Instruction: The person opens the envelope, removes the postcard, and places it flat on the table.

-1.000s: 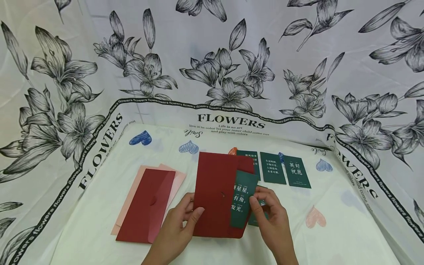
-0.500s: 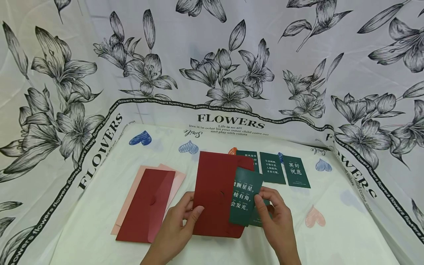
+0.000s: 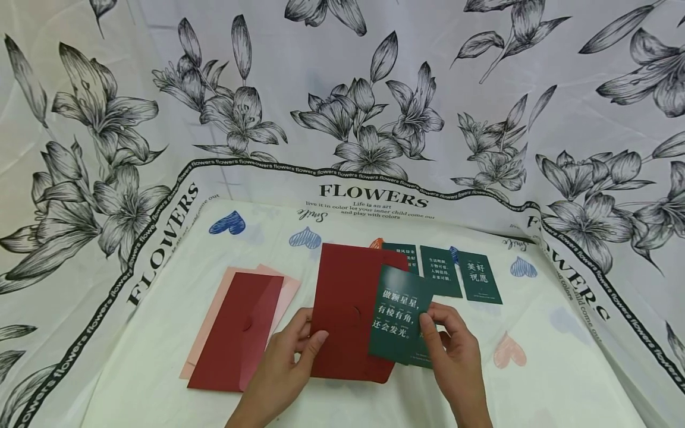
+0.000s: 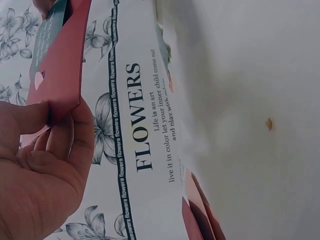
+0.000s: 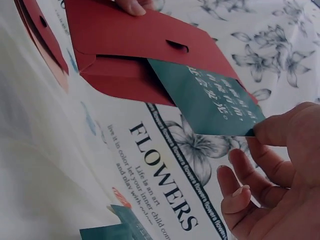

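Note:
A dark red envelope (image 3: 342, 303) is held up by my left hand (image 3: 283, 365), thumb on its front and fingers behind its left edge. Its flap lies open on the right, as the right wrist view also shows. Between thumb and fingertips, my right hand (image 3: 455, 356) pinches the right edge of a green card (image 3: 396, 321) with white printed writing. The card overlaps the flap, and all its lines of writing face me. In the right wrist view, the card's inner end (image 5: 172, 82) lies against the envelope's opening.
At left, another red envelope (image 3: 235, 327) lies on pink envelopes (image 3: 211, 321). Three green cards stand in a row at the back right, including the end card (image 3: 480, 278). One more green card (image 3: 421, 355) lies partly hidden behind the held card. A flower-print cloth (image 3: 369, 160) rises behind.
My right hand has moved right, drawing the green card outward from the red envelope, so more of its writing shows. My left hand and the envelope have hardly moved.

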The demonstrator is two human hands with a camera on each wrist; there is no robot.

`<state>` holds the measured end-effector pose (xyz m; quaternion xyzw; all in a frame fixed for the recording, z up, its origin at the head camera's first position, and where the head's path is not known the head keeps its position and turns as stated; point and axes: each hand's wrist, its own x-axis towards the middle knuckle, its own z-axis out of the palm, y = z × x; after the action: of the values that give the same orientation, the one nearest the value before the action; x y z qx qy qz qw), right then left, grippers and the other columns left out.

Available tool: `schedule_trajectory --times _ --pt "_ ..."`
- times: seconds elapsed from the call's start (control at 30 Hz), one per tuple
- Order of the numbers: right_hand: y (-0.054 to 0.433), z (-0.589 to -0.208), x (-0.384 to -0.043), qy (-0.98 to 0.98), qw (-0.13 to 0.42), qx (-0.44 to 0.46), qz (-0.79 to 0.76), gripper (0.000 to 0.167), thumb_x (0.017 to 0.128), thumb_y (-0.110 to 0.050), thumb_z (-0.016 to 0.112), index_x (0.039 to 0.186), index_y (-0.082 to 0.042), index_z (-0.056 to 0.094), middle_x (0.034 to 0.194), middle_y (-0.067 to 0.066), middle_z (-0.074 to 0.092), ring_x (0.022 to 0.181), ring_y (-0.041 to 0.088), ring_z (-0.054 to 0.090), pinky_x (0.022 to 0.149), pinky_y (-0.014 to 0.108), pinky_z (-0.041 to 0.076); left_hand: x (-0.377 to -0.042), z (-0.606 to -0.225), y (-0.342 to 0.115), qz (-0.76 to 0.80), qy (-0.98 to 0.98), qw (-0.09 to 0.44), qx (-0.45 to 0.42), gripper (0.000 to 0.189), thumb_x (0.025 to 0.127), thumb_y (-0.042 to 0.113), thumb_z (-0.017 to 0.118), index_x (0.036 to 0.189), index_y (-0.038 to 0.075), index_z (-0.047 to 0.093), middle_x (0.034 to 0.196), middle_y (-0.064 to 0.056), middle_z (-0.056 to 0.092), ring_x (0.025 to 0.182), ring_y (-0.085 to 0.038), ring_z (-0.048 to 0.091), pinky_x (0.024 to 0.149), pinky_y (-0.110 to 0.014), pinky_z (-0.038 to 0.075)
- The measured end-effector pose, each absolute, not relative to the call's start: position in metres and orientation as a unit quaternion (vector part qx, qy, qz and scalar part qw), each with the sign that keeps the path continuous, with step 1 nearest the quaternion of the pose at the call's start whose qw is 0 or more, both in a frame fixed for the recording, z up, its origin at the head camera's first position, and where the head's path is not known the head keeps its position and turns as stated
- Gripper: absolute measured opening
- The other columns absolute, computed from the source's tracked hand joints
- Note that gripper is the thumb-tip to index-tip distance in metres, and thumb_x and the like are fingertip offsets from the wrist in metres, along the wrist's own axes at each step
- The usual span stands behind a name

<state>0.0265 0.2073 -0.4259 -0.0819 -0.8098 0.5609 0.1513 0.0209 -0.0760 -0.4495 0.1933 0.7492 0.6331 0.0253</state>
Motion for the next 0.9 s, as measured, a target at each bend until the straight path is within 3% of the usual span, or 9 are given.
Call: schedule_trajectory --times 0.3,0.57,0.9 --pt "0.208 -0.424 0.027 -0.79 0.162 -0.12 0.579 0.022 0.108 -0.025 0.065 0.116 -0.006 0.07 0.108 0.007 0.073 0.094 0.018 0.071 0.089 0.02 0.058 0.02 -0.452 -0.077 0.631 0.756 0.022 0.173 0.024 0.111 0.026 0.057 0.136 0.026 0.054 0.121 0.01 0.075 0.103 -0.013 0.077 0.083 -0.032 0.061" --pt "0.22 -0.423 0.032 -0.758 0.203 -0.16 0.598 0.022 0.107 -0.024 0.066 0.118 -0.006 0.069 0.093 0.007 0.071 0.076 0.015 0.062 0.067 0.018 0.053 0.019 -0.453 -0.079 0.64 0.75 0.017 0.167 0.024 0.111 0.024 0.057 0.135 0.023 0.055 0.12 0.007 0.076 0.099 -0.015 0.078 0.08 -0.031 0.061" --pt "0.23 -0.422 0.034 -0.751 0.218 -0.173 0.599 0.023 0.106 -0.024 0.067 0.119 -0.005 0.07 0.089 0.007 0.069 0.074 0.017 0.061 0.065 0.019 0.054 0.019 -0.455 -0.079 0.639 0.75 0.014 0.168 0.024 0.111 0.025 0.058 0.135 0.023 0.054 0.121 0.007 0.076 0.103 -0.014 0.077 0.084 -0.032 0.062"
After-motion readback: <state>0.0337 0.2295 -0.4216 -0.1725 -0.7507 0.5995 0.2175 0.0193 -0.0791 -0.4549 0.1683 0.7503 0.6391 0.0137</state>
